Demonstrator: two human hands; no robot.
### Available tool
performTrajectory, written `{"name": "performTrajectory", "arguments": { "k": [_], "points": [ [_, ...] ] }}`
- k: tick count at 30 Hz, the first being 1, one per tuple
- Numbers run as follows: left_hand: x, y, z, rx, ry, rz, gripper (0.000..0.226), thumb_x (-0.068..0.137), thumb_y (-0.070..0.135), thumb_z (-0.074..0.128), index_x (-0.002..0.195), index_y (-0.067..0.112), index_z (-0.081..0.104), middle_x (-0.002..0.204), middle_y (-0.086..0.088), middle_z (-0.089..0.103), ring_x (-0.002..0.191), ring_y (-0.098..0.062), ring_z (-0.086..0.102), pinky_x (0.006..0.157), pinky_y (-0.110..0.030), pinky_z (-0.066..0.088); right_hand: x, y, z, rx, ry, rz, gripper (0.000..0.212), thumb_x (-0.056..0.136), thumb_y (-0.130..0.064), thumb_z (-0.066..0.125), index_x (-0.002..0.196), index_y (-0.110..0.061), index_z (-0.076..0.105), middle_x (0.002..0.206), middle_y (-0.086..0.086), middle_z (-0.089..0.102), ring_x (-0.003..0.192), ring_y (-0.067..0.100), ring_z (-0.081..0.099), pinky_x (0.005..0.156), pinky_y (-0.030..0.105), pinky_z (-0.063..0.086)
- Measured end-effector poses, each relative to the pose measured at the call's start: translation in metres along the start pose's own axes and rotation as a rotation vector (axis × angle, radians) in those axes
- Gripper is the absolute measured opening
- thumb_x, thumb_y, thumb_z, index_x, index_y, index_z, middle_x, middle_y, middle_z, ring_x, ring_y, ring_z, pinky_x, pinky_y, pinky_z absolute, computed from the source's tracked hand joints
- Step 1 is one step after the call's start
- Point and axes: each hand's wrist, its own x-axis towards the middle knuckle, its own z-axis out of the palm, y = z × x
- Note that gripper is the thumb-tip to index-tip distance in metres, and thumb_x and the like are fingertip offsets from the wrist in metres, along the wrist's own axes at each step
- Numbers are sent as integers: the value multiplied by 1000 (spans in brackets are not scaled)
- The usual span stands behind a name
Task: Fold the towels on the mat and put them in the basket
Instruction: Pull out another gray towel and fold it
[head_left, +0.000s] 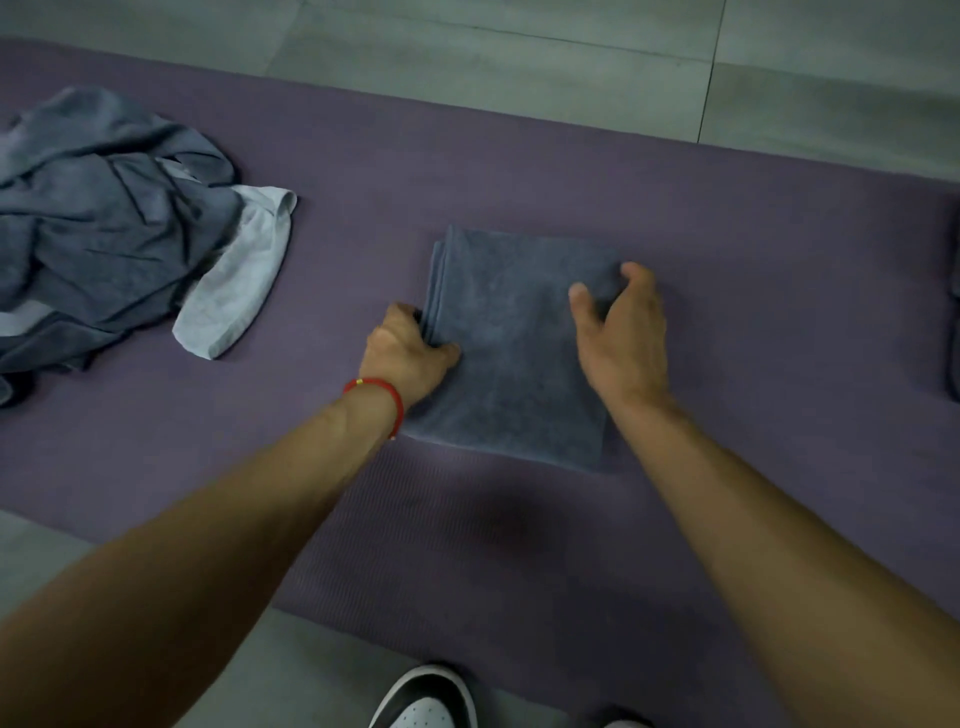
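Purple mat (727, 270), folded towel (519, 353) centre, left hand (410, 353) pinching its edge, fingertips hidden, right hand (623, 332) loosely curled over it, dark item (955, 291) cut off right of towel

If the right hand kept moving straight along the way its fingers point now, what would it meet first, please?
Probably the folded towel: the right hand hovers at its right edge, fingers curled toward it, though its height above is unclear.

Folded grey towel (511, 348) on purple mat (727, 270), left hand (408, 353) gripping its edge; right hand (623, 332) above it, loosely curled
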Motion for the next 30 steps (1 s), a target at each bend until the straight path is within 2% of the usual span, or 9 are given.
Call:
{"name": "performTrajectory", "arguments": {
  "k": [3,7,9,14,18,21,23,27,30],
  "points": [
    [9,11,-10,-51,-150,-83,51,75,26,82,119,7,63,112,-1,63,99,-17,61,81,-24,49,24,-8,-4,-34,-93,196,57,91,-37,65,136,-7,46,131,12,62,119,30,59,95,34,47],
    [6,25,-13,-27,-210,-93,47,78,27,80,112,11,51,113,0,50,103,-20,54,81,-28,45,36,-6,-20,104,-195,379,50,60,-46,74,95,-12,69,95,3,74,85,20,71,75,38,61],
    [3,31,-12,-28,-253,-57,48,76,33,77,111,9,54,114,0,57,100,-19,57,80,-29,48,26,-6,-41,252,-201,431,29,66,-34,76,82,-13,66,79,-1,70,67,14,65,57,29,56],
    [-15,82,-7,63,-351,211,44,77,38,74,111,16,57,106,1,59,95,-19,59,77,-28,46,-43,34,-106,600,-158,646,17,85,-17,68,101,-12,69,88,7,73,71,16,72,60,32,59],
    [-33,128,22,408,-386,595,60,80,34,72,133,19,48,125,-6,57,114,-29,56,90,-32,45,-128,82,-138,516,-127,763,28,92,-27,69,109,-5,64,85,13,68,65,23,66,62,41,62],
    [-70,119,62,761,-122,744,72,86,35,60,148,18,30,141,-15,45,129,-36,42,104,-51,36,-162,114,-149,-19,-20,559,62,86,-57,66,116,-2,59,94,18,67,77,33,65,72,51,59],
    [-105,99,82,712,59,828,70,88,37,51,151,16,30,155,-18,30,142,-37,27,112,-59,26,-164,117,-154,-398,68,257,61,93,-46,58,132,-1,49,120,24,56,110,43,56,93,51,46],
    [-129,57,116,616,103,821,68,96,47,34,155,15,25,164,-14,8,151,-36,3,116,-62,11,-127,90,-125,-617,-14,-275,62,96,-37,47,152,-12,35,158,13,30,146,34,29,117,48,27],
    [-122,36,125,667,86,740,70,99,53,29,158,18,14,165,-12,1,151,-36,-1,115,-65,8,-90,89,-94,-797,-177,-385,67,100,-45,34,159,-18,19,168,7,4,155,29,2,124,54,10]
  ]
}}
